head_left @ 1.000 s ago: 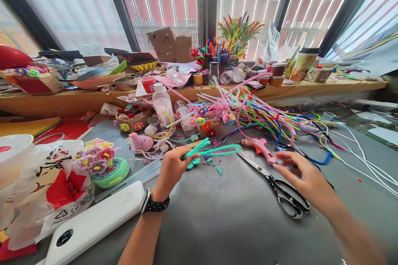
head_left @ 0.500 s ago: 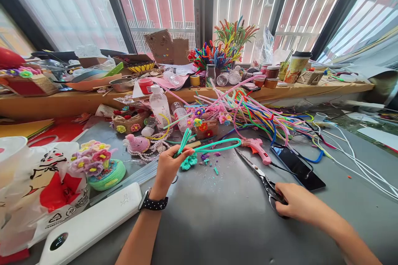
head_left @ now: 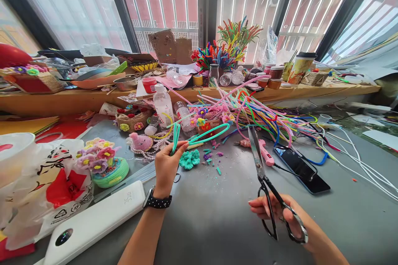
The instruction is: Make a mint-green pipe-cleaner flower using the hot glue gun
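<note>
My left hand [head_left: 167, 166] pinches folded teal pipe cleaners [head_left: 211, 133] between thumb and fingertips. One loop stands up above the fingers and a longer one stretches to the right. My right hand [head_left: 287, 213] holds a pair of scissors [head_left: 261, 170] by the black handles, with the thumb at one ring and the metal blades pointing up and away. The blades look nearly together. On the table, just right of my left hand, lies a teal fluffy flower [head_left: 189, 159]. Small teal and purple clippings [head_left: 209, 157] are scattered beside it.
Behind the blades lies a pink glue gun [head_left: 266, 153], with a phone [head_left: 302, 170] to its right. A heap of long pipe cleaners [head_left: 264, 112] spreads at the back. A white power bank [head_left: 96, 223] and a pipe-cleaner flower pot [head_left: 110, 172] are at left.
My right hand has lifted the scissors from the tabletop, turning them more upright and bringing them left. The teal loops have shifted slightly, uncovering the flower beneath.
</note>
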`<state>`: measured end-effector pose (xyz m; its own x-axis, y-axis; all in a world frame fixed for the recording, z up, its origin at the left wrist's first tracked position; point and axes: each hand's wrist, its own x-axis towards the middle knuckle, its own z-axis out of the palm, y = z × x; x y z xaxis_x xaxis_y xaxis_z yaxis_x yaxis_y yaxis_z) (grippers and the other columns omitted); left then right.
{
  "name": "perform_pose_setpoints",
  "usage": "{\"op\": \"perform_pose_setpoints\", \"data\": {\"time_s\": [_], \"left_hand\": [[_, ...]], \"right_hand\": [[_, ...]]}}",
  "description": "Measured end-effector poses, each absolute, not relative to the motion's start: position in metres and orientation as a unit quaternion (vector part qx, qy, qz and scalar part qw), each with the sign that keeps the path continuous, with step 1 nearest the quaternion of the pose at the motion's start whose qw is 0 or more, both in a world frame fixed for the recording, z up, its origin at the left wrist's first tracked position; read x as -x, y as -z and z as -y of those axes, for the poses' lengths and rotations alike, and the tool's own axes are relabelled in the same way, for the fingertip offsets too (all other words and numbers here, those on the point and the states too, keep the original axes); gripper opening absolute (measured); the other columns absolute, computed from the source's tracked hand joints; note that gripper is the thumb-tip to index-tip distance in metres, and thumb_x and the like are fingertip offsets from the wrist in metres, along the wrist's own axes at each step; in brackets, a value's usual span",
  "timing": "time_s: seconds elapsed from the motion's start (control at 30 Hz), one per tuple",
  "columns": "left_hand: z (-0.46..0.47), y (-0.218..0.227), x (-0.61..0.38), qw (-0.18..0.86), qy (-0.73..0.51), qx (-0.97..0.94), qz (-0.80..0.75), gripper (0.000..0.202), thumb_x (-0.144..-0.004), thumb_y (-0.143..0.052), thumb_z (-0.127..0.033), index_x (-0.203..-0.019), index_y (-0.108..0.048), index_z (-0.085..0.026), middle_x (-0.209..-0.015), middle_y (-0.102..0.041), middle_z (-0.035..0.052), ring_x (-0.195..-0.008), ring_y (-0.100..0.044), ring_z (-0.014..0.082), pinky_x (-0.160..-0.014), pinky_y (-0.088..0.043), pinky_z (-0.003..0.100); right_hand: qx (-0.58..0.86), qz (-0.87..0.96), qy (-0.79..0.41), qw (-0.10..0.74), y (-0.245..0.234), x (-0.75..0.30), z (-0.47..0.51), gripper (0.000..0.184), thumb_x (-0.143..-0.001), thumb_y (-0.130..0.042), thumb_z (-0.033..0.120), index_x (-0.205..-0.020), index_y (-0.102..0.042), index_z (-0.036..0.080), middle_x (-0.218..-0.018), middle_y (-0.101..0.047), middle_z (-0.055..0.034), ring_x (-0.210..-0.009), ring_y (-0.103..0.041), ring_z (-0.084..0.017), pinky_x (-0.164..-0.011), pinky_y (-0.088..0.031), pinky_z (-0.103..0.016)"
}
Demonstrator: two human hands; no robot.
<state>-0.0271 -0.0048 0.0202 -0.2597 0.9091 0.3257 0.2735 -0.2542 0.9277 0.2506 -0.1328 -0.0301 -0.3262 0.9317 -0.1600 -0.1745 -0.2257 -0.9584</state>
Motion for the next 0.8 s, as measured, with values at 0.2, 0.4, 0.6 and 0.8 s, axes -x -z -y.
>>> {"op": "perform_pose_setpoints", "data": {"time_s": [0.2, 0.4, 0.6, 0.8], "left_hand": [[0.007, -0.022, 0.026, 0.261, -0.578, -0.542, -0.552, 0.027, -0.060, -0.068, -0.040, -0.076, -0.071, -0.019, -0.066, -0.065, -0.0006, -0.061, -0.052, 0.0121, -0.055, -0.038, 0.021], [0.008, -0.021, 0.025, 0.256, -0.580, -0.549, -0.544, 0.026, -0.061, -0.067, -0.039, -0.077, -0.070, -0.018, -0.066, -0.065, -0.0006, -0.061, -0.052, 0.0120, -0.055, -0.039, 0.021], [0.007, -0.020, 0.025, 0.234, -0.593, -0.580, -0.506, 0.020, -0.064, -0.066, -0.035, -0.076, -0.070, -0.019, -0.066, -0.065, -0.0007, -0.061, -0.054, 0.0124, -0.057, -0.042, 0.022], [0.010, -0.023, 0.021, 0.230, -0.589, -0.651, -0.420, 0.010, -0.068, -0.064, -0.027, -0.072, -0.068, -0.019, -0.071, -0.067, 0.0008, -0.065, -0.058, 0.0133, -0.060, -0.045, 0.023]], "right_hand": [[0.286, 0.471, -0.713, 0.433, 0.027, -0.226, 0.126, 0.063, -0.047, -0.059, 0.073, -0.074, -0.059, 0.016, -0.104, -0.063, -0.0172, -0.094, -0.061, -0.029, -0.082, -0.045, -0.043], [0.185, 0.455, -0.745, 0.452, 0.019, -0.207, 0.127, 0.059, -0.056, -0.055, 0.071, -0.076, -0.060, 0.015, -0.098, -0.066, -0.0137, -0.086, -0.064, -0.022, -0.075, -0.049, -0.031], [0.183, 0.438, -0.744, 0.469, 0.020, -0.197, 0.123, 0.061, -0.058, -0.052, 0.072, -0.074, -0.060, 0.014, -0.096, -0.066, -0.0153, -0.084, -0.064, -0.023, -0.073, -0.049, -0.033], [0.239, 0.393, -0.728, 0.509, 0.017, -0.202, 0.118, 0.070, -0.047, -0.046, 0.081, -0.069, -0.059, 0.016, -0.098, -0.064, -0.0149, -0.088, -0.061, -0.027, -0.078, -0.045, -0.039]]}}
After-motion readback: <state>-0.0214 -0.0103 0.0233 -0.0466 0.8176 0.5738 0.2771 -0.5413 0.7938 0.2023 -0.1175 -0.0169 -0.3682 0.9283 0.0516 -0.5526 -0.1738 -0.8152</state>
